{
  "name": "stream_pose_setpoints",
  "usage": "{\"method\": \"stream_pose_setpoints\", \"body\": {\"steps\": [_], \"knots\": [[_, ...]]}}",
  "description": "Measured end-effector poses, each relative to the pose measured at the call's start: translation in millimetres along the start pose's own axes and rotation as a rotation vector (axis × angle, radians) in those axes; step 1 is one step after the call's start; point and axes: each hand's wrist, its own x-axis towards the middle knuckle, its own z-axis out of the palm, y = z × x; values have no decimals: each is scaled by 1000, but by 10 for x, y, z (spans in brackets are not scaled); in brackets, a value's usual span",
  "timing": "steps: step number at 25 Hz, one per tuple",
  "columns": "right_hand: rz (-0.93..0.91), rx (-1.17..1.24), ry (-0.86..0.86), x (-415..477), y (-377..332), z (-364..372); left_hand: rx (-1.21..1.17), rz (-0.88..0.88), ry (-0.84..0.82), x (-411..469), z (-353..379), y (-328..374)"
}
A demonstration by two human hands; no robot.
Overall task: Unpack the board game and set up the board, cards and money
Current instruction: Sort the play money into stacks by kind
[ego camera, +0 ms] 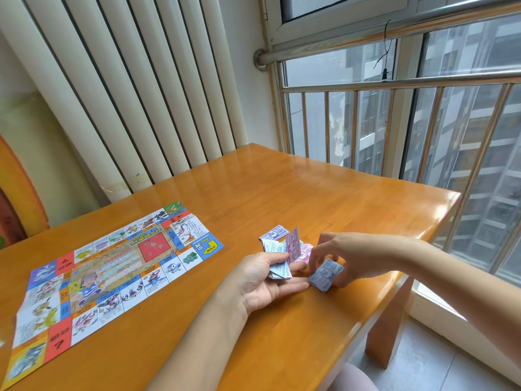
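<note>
The paper board [112, 277] is laid out unfolded and flat on the left part of the wooden surface [310, 193], with its long side running from the near left corner towards the middle. The play money is gathered to the right of the board, near the right edge of the surface.

The left hand [262, 286] is turned palm up, and a small stack of notes [279, 270] is gripped in it between the thumb and the curled fingers. One pink note [293, 248] is seen standing up out of that stack, tilted towards the far side.

The right hand [341, 255] is held palm down just beside the left, and a stack of blue notes [327, 275] marked 500 is pinched by its bent fingers and thumb. The stack is tilted, and whether its lower edge touches the surface cannot be told.

Behind the hands, three small piles are laid on the surface: purple notes [275, 232] farthest away, pale notes [270, 245] just in front of them, and pink notes [306, 251] partly hidden between the two hands.

A white radiator [127, 94] and a metal window railing [394, 122] are seen beyond the surface.
</note>
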Motion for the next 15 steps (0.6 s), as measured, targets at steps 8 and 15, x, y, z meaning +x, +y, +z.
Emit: {"method": "stream_pose_setpoints", "body": {"steps": [8, 15], "knots": [[12, 51, 113, -2, -34, 128, 9, -13, -24, -25, -15, 20], [15, 152, 194, -48, 6, 133, 54, 49, 26, -65, -12, 47]]}}
